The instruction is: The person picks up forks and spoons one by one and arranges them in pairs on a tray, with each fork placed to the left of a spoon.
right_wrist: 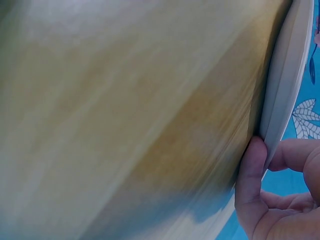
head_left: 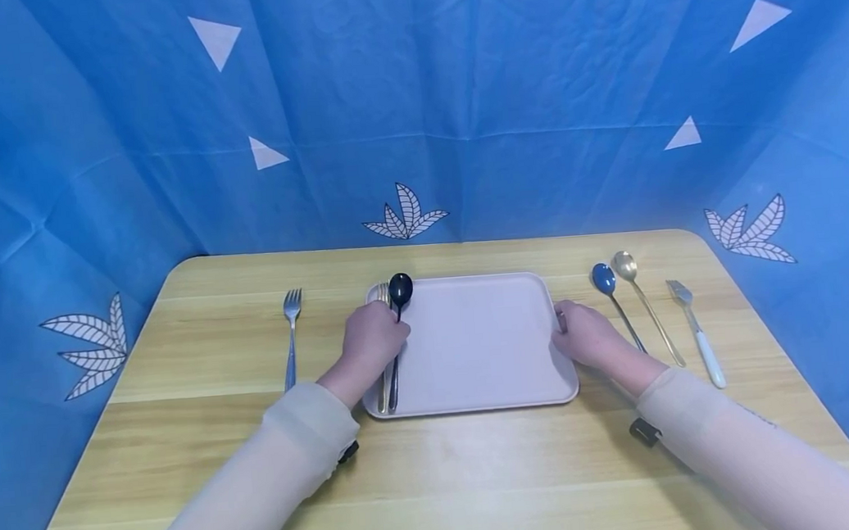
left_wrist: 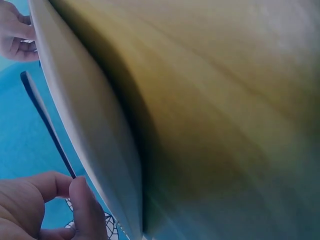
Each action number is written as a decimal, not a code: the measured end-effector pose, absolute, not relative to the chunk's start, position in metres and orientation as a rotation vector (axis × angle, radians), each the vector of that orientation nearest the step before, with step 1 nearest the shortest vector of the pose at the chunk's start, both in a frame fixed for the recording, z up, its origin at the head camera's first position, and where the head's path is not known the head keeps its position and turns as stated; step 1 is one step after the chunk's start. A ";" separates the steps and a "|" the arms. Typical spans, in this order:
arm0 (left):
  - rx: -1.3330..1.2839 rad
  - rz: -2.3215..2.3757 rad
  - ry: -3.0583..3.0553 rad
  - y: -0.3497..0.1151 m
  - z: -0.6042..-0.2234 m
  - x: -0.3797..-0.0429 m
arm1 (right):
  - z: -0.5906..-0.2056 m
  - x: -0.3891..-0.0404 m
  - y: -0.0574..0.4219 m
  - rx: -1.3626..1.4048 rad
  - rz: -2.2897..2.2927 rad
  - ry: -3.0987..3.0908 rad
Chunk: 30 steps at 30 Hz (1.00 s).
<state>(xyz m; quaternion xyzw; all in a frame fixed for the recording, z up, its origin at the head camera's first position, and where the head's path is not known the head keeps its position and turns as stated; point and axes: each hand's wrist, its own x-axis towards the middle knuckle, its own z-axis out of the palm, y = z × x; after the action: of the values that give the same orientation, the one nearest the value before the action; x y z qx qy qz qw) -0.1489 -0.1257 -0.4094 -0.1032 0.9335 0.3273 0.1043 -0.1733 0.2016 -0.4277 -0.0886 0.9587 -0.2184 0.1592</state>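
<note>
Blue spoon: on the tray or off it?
Off: in the head view, the blue spoon lies on the table, right of the tray.

Left sleeve: a long, pale beige cloth sleeve (head_left: 251, 482), loose and softly creased from where I stand.
Left cuff: wide, the same pale cloth, a small black piece (head_left: 348, 452) peeking out beneath it.
Right sleeve: a matching long, pale beige cloth sleeve (head_left: 770, 454), a thin dark mark (head_left: 759, 416) along its upper side.
Right wrist: a small, boxy black plastic-looking piece (head_left: 645, 432) beside the cuff.
Hands: left hand (head_left: 373, 334) and right hand (head_left: 590, 334), both bare.
</note>
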 end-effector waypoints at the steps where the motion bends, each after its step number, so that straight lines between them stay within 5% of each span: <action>1: -0.307 0.969 2.751 -0.125 -0.410 -0.149 | -0.428 -0.173 0.202 -0.254 -0.626 2.741; 30: -0.357 0.919 2.740 -0.117 -0.412 -0.147 | -0.429 -0.174 0.203 -0.257 -0.617 2.750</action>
<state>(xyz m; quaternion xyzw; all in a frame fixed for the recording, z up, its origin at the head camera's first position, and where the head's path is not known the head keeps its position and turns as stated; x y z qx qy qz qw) -0.1470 -0.1168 -0.4122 -0.1217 0.9347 0.3136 0.1146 -0.1743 0.2031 -0.4290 -0.0898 0.9600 -0.2153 0.1549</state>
